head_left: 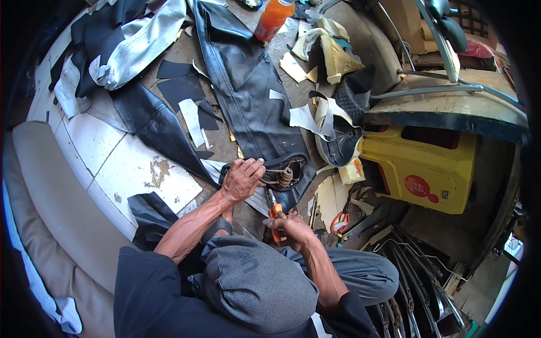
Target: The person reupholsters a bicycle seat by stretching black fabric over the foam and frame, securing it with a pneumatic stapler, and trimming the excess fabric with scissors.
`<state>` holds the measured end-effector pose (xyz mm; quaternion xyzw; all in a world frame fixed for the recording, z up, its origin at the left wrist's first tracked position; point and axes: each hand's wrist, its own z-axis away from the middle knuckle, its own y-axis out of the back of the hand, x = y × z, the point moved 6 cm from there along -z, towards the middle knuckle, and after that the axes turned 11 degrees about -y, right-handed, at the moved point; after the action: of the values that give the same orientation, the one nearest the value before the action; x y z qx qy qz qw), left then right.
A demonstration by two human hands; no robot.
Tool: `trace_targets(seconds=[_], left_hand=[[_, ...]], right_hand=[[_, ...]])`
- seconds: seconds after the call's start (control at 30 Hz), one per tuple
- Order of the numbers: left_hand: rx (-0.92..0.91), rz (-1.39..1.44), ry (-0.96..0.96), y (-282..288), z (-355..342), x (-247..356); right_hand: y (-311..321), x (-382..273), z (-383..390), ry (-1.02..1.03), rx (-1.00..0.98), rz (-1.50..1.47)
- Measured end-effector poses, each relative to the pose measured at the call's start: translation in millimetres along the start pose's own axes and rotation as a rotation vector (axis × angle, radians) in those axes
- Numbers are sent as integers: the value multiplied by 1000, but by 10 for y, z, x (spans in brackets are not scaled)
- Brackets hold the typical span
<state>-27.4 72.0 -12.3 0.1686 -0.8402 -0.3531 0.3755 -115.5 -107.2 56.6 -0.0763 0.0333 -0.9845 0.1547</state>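
Note:
My left hand (pixel 243 179) is bent over the near edge of a black saddle (pixel 297 183), whose underside with metal rods and a coiled spring (pixel 285 178) faces up. In my right hand (pixel 293 228) are orange-handled pliers (pixel 276 213), their metal end pointing at the saddle's near edge. Whether the jaws grip anything is too small to tell. Long black vinyl (pixel 239 84) with stitched seams stretches away from the saddle, and another black strip (pixel 155 129) lies left of it.
Black and white scraps (pixel 191 118) litter the floor. An orange drink bottle (pixel 274 19) stands at the far side. Another saddle shell (pixel 341 143), red-handled scissors (pixel 340 223) and a yellow box (pixel 420 169) are on the right. Long padded grey-brown pieces (pixel 67 191) line the left.

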Motion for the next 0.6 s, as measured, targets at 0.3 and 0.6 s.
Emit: trace_targets(seconds=[0.3,0.6], left_hand=[[24,72,86,114,-162,-29],[141,-82,-2,446,-263,118]], right_hand=[[217,375,-388,418,678,941],[-123,-501,636,925,848,566]])
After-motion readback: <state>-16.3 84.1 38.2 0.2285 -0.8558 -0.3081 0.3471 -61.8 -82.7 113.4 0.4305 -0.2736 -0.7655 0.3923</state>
